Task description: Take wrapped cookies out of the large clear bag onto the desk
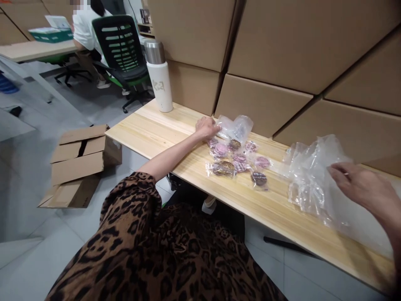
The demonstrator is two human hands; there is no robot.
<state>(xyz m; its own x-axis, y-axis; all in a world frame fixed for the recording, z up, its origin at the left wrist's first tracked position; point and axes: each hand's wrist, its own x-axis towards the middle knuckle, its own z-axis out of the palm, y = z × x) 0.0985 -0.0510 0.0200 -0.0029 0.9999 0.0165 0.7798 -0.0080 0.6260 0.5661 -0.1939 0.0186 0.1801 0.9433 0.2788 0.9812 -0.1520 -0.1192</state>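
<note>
My left hand (206, 126) reaches across the wooden table (156, 129) and grips the edge of a clear plastic bag (236, 127) lying by the cardboard boxes. Just in front of that bag lie several small wrapped round items (238, 161), pink and dark brown, each in clear film. My right hand (360, 186) rests on a pile of crumpled clear plastic bags (310, 179) at the right of the table, fingers pinching the plastic.
Stacked cardboard boxes (282, 50) form a wall behind the table. A white flask with a steel cap (159, 77) stands at the table's far left. An open cardboard box (79, 163) sits on the floor. A person sits on a green office chair (122, 50) farther back.
</note>
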